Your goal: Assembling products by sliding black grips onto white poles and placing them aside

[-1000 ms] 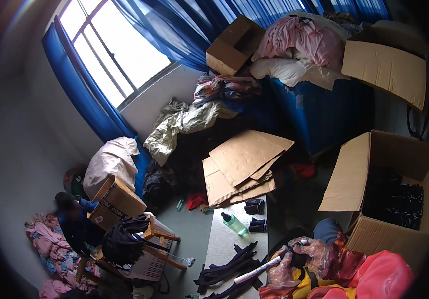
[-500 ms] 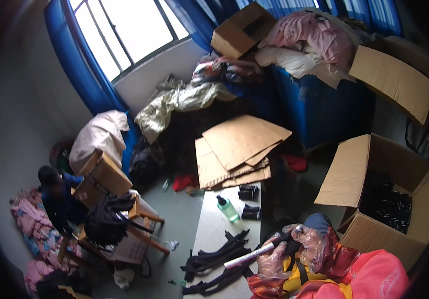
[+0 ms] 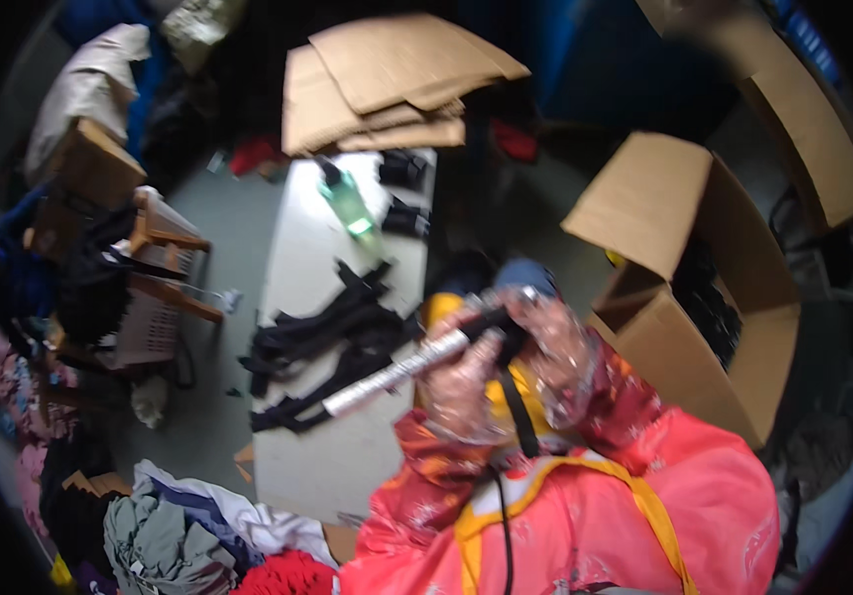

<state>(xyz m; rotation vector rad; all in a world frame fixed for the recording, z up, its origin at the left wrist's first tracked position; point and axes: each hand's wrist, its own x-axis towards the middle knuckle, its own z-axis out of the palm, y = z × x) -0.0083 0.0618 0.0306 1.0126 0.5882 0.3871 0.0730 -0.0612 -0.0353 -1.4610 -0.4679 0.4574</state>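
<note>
My left hand (image 3: 459, 382), in a clear plastic glove, is closed around a silvery-white rod (image 3: 387, 375). The rod points down to the left over the table. My right hand (image 3: 548, 347), gloved the same way, is closed at the rod's upper end on a piece of black cloth (image 3: 506, 335). Blur hides how the cloth meets the rod. Long black cloth strips (image 3: 332, 337) lie on the narrow white table (image 3: 292, 466) to the left of my hands. Farther up the table stand a green bottle (image 3: 349, 206) with a dark top and small black bundles (image 3: 403, 171).
Flat cardboard sheets (image 3: 397, 74) cover the table's far end. On the right, an open cardboard box (image 3: 684, 357) holds black items. A wooden stool (image 3: 173, 263) and a pale crate (image 3: 149, 332) stand at left. Piled clothes (image 3: 169, 545) lie near left; another person is at the far left.
The view has swung down and to the right, showing more of my body and the clothes pile. My hands are still together at the rod, with black cloth now showing at its upper end.
</note>
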